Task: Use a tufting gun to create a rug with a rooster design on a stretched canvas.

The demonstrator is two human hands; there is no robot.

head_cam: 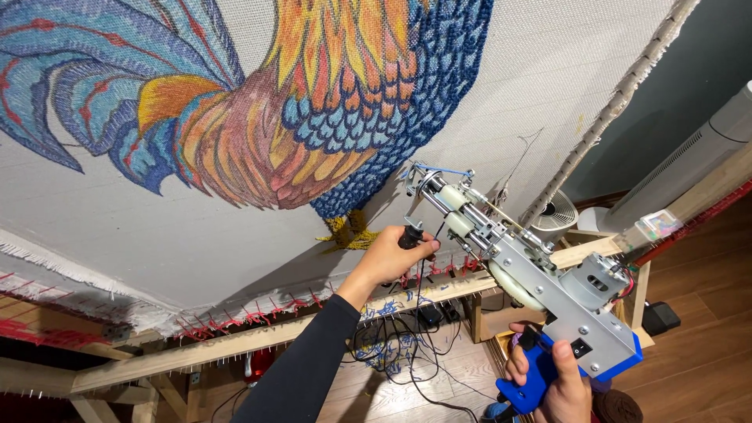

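A metal tufting gun (517,266) with a blue grip points up and left at a stretched white cloth (157,219) bearing a colourful tufted rooster (313,102). My right hand (556,384) is wrapped around the blue grip at the bottom right. My left hand (395,252), in a black sleeve, grips the gun's black front handle just below the cloth. The gun's tip (419,174) sits near the rooster's yellow foot (348,231). Blue yarn (446,170) runs across the tip.
A wooden frame bar (258,337) with red-tipped tack strips holds the cloth's lower edge. Tangled cables (399,352) lie on the wood floor below. A small white fan (558,213) and a tall grey appliance (689,168) stand at the right.
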